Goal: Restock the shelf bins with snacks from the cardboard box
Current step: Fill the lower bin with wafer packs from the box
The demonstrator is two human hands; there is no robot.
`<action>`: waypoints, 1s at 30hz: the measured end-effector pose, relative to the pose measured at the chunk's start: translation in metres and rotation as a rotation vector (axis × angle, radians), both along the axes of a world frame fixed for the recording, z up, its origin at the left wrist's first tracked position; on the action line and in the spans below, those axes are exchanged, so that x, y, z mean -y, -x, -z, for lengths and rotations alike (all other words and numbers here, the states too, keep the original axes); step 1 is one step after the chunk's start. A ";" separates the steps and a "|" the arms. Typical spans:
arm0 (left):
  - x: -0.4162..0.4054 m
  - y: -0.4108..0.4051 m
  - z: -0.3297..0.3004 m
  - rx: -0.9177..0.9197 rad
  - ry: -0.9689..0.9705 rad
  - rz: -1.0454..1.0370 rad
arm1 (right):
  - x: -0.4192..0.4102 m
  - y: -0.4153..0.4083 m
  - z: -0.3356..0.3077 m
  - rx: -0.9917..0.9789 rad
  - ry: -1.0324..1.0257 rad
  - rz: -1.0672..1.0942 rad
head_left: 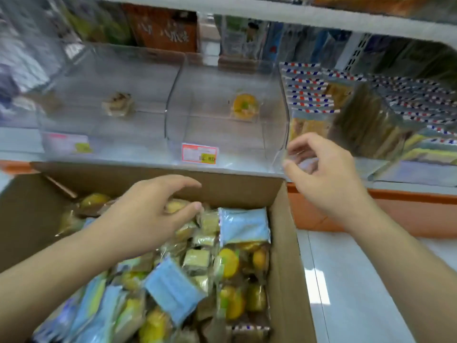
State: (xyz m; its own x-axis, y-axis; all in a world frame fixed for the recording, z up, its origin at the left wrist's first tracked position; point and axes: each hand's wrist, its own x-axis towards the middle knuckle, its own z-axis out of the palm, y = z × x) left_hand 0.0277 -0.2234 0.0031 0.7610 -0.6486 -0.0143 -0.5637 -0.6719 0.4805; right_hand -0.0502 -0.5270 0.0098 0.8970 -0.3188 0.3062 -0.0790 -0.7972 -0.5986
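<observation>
Box: the brown cardboard box (284, 243) sits low in front of the shelf, with its top open.
In the box: it is full of wrapped snacks, all mixed up. There are blue packs (243, 225), round yellow cakes (228, 263) and small green squares (196, 258).
Left bin: a clear bin (106, 78) on the shelf. Only one brown snack (118, 103) lies in it. A price tag (66, 143) is on its front.
Middle bin: a clear bin (274, 134) with just one yellow cake (244, 106) inside. A red and white tag (199, 153) is stuck on its front.
Right bin: a clear bin (385, 167) packed full with packs that have red and blue striped edges (309, 95).
Left hand: the left hand (146, 214) is down in the box, on top of the snacks. Its fingers and thumb curl round a yellow snack (174, 206) near the back wall of the box.
Right hand: the right hand (321, 169) is up by the front corner between the middle and right bins. Its fingers are loosely bent and hold nothing.
Behind: blurry bags stand at the back of the shelf (247, 169), with another shelf board (272, 14) above.
Floor: pale tiles (358, 280) lie to the right of the box, under an orange base (395, 214).
</observation>
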 end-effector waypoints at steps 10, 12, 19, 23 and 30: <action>-0.098 -0.001 0.021 -0.130 -0.361 0.054 | -0.190 0.006 0.161 -0.906 0.003 -0.415; -0.108 -0.008 0.020 -0.146 -0.357 0.066 | -0.209 0.007 0.192 -0.989 -0.014 -0.384; -0.136 -0.021 0.013 -0.133 -0.359 0.064 | -0.233 0.007 0.237 -0.939 -0.061 -0.218; -0.142 -0.026 0.009 -0.186 -0.351 0.026 | -0.231 0.009 0.230 -0.917 -0.030 -0.227; -0.128 -0.022 0.007 -0.238 -0.333 0.042 | -0.197 -0.001 0.136 -0.810 -0.298 -0.337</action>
State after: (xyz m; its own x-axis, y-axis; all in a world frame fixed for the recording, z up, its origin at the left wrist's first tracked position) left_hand 0.0495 -0.0949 -0.0042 0.6839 -0.6095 -0.4010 -0.4937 -0.7913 0.3606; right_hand -0.0494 -0.3298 -0.1267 0.8608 0.0328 -0.5079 -0.3553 -0.6759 -0.6457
